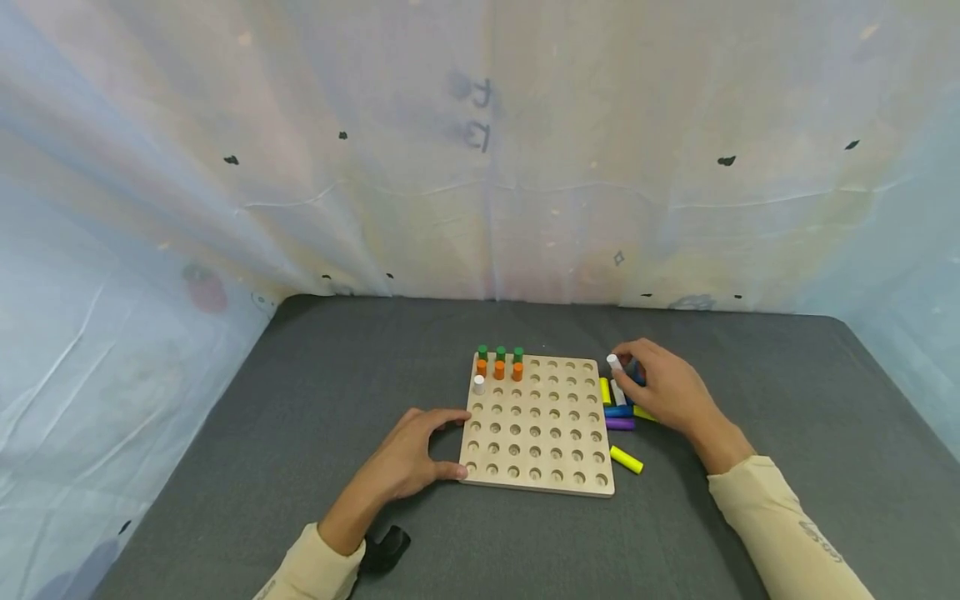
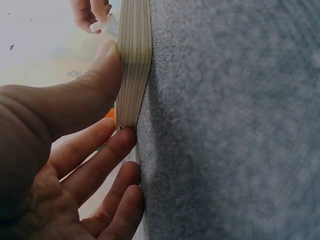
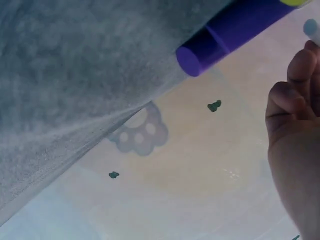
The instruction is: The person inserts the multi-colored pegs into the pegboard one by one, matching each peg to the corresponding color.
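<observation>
A square wooden pegboard (image 1: 545, 442) with rows of round holes lies on the grey table. My left hand (image 1: 408, 454) touches its left edge, thumb near the front corner and fingers spread farther up the side; the left wrist view shows the thumb and fingertips against the layered edge. Between thumb and fingers, my right hand (image 1: 667, 387) pinches a white peg (image 1: 614, 362), tilted, just off the board's right side. Three green pegs (image 1: 500, 354) stand in the back row at the left, three orange pegs (image 1: 499, 371) in front of them, then one white peg (image 1: 479, 385).
Loose pegs lie beside the board's right edge: yellow (image 1: 604, 391), white (image 1: 618, 393), blue (image 1: 618, 412) and purple (image 1: 620, 424). Another yellow peg (image 1: 626, 460) lies nearer the front. A black curved object (image 1: 387, 550) is by my left wrist. Pale curtains (image 1: 555, 233) hang behind the table.
</observation>
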A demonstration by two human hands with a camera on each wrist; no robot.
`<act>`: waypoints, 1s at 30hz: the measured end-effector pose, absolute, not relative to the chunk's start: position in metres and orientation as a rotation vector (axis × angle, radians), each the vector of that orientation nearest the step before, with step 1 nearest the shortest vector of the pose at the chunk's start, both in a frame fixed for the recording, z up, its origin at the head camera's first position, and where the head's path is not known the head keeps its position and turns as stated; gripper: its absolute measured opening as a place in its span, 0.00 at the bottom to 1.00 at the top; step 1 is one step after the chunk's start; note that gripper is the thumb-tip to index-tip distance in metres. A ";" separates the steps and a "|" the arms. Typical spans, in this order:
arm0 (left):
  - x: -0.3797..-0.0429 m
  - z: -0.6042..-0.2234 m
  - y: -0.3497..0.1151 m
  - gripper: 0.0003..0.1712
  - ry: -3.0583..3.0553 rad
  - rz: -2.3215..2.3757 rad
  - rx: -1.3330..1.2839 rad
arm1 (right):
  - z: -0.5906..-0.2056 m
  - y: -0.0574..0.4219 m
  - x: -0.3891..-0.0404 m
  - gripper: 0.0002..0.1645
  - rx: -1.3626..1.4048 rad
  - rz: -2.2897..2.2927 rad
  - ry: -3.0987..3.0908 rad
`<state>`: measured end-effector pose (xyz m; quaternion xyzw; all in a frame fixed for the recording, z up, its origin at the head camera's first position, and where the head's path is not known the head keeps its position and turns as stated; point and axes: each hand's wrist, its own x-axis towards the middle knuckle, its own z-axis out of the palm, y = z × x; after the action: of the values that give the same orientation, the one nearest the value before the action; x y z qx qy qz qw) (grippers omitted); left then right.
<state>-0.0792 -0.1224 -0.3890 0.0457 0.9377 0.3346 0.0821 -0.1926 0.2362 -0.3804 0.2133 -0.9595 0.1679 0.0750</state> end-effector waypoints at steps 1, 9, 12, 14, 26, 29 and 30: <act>-0.079 -0.389 -0.122 0.42 2.799 1.001 0.133 | -0.380 0.235 -0.191 0.18 0.643 0.514 -2.875; -0.080 -0.389 -0.122 0.41 2.805 0.991 0.128 | -0.380 0.226 -0.174 0.16 0.686 0.585 -2.781; -0.079 -0.389 -0.122 0.41 2.806 0.992 0.129 | -0.380 0.220 -0.169 0.15 0.728 0.585 -2.731; -0.079 -0.389 -0.122 0.42 2.808 0.992 0.129 | -0.380 0.216 -0.167 0.14 0.762 0.584 -2.710; -0.080 -0.387 -0.123 0.41 2.808 0.997 0.142 | -0.372 0.202 -0.168 0.14 0.805 0.571 -2.702; -0.080 -0.388 -0.123 0.41 2.807 1.002 0.149 | -0.372 0.201 -0.171 0.14 0.834 0.557 -2.689; -0.080 -0.388 -0.123 0.41 2.807 1.001 0.151 | -0.371 0.199 -0.171 0.14 0.848 0.562 -2.680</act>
<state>-0.0797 -0.1230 -0.3877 0.0503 0.9378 0.3344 0.0787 -0.1713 0.1994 -0.3713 0.2932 -0.9261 0.1941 0.1369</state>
